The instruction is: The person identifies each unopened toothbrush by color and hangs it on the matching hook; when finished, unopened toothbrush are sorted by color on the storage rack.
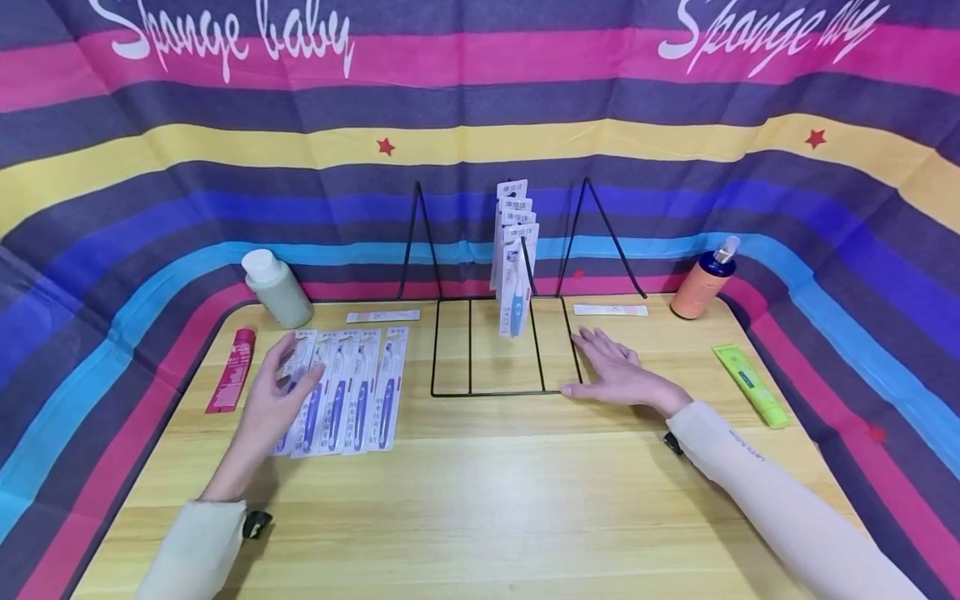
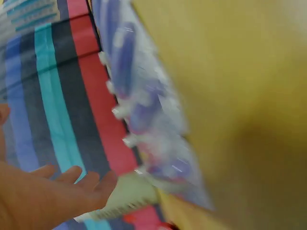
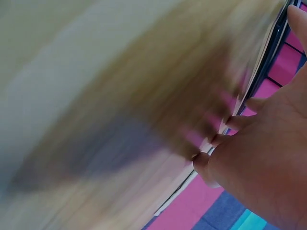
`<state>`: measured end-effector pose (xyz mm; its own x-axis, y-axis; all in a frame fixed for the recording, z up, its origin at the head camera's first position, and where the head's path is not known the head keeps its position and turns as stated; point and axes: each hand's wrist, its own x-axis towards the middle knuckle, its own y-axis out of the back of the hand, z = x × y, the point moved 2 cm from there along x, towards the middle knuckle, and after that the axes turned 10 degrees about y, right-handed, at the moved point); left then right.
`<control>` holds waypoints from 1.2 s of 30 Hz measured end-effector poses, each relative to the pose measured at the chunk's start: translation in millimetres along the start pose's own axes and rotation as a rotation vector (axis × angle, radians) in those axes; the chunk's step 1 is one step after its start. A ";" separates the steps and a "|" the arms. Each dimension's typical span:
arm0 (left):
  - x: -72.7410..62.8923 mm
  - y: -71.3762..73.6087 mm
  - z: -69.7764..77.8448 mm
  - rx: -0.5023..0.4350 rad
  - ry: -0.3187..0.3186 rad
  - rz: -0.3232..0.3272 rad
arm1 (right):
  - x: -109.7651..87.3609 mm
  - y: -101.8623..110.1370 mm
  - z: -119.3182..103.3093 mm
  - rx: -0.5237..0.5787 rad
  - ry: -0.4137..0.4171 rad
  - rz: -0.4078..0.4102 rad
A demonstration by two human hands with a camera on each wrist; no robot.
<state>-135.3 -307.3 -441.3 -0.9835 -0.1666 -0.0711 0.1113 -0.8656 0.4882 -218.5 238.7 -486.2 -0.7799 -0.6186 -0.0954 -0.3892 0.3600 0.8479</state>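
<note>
Above the leftmost of several packaged purple toothbrushes [image 1: 386, 400] is my left hand [image 1: 279, 396], its fingers spread and holding nothing. The packs lie side by side on the table's left half; the hand partly hides the leftmost one. In the left wrist view the hand [image 2: 53, 196] appears beside the blurred toothbrush packs [image 2: 122, 62]. A black wire rack [image 1: 487, 394] stands at the middle back, with several toothbrush packs [image 1: 517, 283] hanging one behind another on its hook; the front one is blue. My right hand [image 1: 618, 372] rests with straight fingers by the rack base's right side.
At the left are a pink tube [image 1: 234, 371] and a white-capped bottle [image 1: 277, 287]. On the right stand an orange pump bottle [image 1: 699, 287] and a green tube [image 1: 750, 385]. Thin sachets [image 1: 383, 317] lie either side of the rack. Striped cloth [image 1: 225, 150] surrounds the table.
</note>
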 end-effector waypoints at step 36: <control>13.0 24.6 -44.9 0.096 0.351 0.038 | 2.6 -1.8 3.0 -0.023 0.020 0.001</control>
<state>-138.9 -351.9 -469.2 -0.8679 -0.3643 -0.3378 0.1167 -0.8103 0.5742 -221.3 238.6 -489.6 -0.7702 -0.6321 -0.0848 -0.3774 0.3445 0.8596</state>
